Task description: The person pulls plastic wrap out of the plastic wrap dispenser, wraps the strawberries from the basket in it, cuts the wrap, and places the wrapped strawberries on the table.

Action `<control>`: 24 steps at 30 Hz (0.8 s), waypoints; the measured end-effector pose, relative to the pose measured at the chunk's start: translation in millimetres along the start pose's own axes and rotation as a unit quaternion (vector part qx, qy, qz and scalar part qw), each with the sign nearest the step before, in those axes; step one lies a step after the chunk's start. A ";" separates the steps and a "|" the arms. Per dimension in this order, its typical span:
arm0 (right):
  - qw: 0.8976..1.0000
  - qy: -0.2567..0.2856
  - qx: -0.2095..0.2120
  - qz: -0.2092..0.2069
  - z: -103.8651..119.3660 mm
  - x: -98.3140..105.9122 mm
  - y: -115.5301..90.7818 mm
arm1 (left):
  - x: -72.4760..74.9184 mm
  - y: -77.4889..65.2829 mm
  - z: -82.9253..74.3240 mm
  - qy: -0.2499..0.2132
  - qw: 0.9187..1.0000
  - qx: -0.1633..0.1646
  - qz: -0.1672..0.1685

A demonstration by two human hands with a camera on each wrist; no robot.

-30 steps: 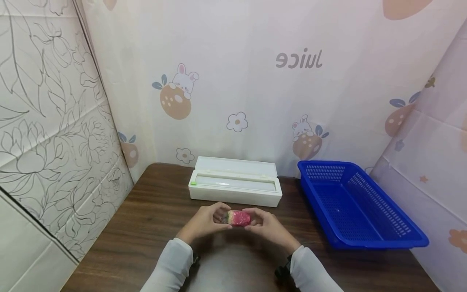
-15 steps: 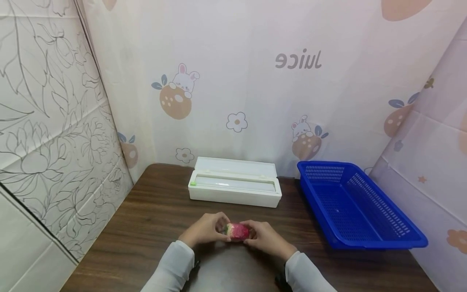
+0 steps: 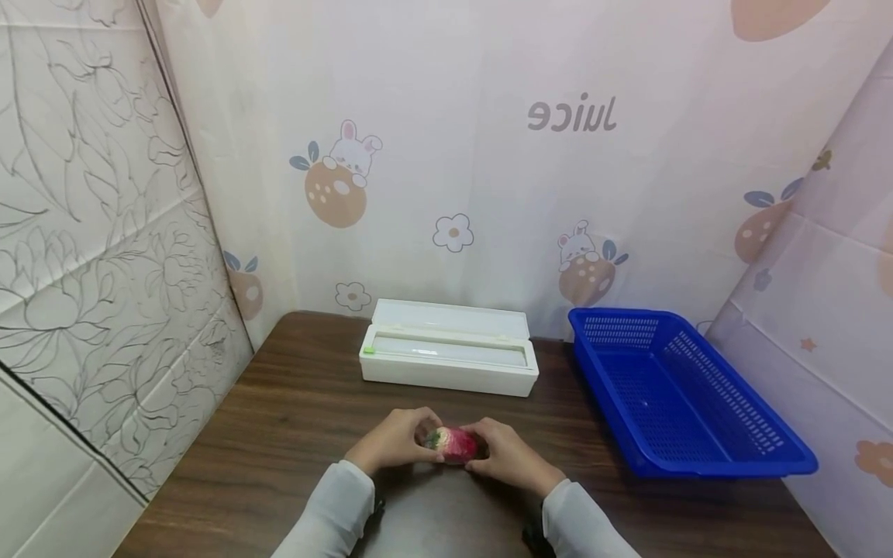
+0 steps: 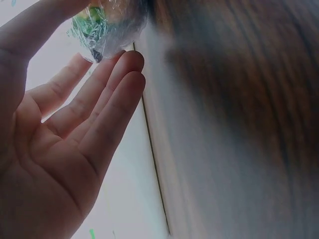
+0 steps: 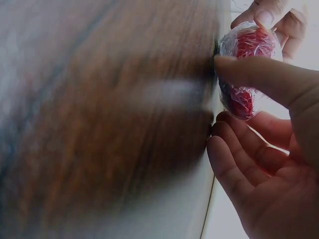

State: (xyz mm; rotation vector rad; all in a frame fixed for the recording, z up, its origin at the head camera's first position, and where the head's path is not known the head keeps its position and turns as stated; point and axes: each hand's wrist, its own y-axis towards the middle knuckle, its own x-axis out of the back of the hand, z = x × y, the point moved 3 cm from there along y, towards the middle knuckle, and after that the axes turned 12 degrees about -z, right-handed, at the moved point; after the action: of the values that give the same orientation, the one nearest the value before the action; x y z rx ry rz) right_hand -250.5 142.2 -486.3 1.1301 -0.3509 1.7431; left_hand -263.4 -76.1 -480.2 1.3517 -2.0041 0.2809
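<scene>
A red strawberry [image 3: 456, 446] with a pale shoulder and green leaves lies sideways between both hands, low over the table. Clear cling film wraps it, crinkled and shiny in the right wrist view. My left hand [image 3: 392, 444] holds the leafy end between thumb and fingers. At the red end, my right hand [image 3: 512, 459] pinches it from the other side. The left wrist view catches just the leafy end of the wrapped strawberry [image 4: 102, 30], with the lower fingers extended below it.
Behind the hands stands a long white cling film box [image 3: 446, 373], lid raised, a roll inside and a green slider at its left. A blue perforated basket [image 3: 621, 403] stands at the right. Patterned sheets hang behind the brown wooden table [image 3: 279, 418].
Both hands have brought the strawberry nearer the body and lower, away from the white box. Its leafy end has turned slightly more into view. Box and basket have stayed put.
</scene>
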 end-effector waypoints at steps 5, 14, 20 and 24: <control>1.000 0.016 -0.011 0.013 -0.3 0.8 -0.2 | -0.6 2.3 -0.4 0.001 1.000 -0.005 -0.002; 0.999 0.037 -0.024 0.021 -0.5 2.3 -0.5 | 1.4 2.8 -2.1 -0.002 1.000 -0.009 -0.002; 0.998 0.048 -0.032 0.017 -2.3 6.5 -0.7 | 4.4 1.8 -5.4 -0.009 1.000 -0.010 0.002; 0.998 0.057 -0.037 0.008 -3.2 10.8 -2.3 | 7.4 0.2 -6.1 -0.007 1.000 -0.012 0.000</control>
State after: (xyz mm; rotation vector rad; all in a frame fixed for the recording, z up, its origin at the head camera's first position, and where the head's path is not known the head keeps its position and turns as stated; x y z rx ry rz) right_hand -251.1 151.6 -479.7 0.9729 -0.3532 1.7851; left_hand -262.6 -78.2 -470.9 1.3417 -2.0122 0.2480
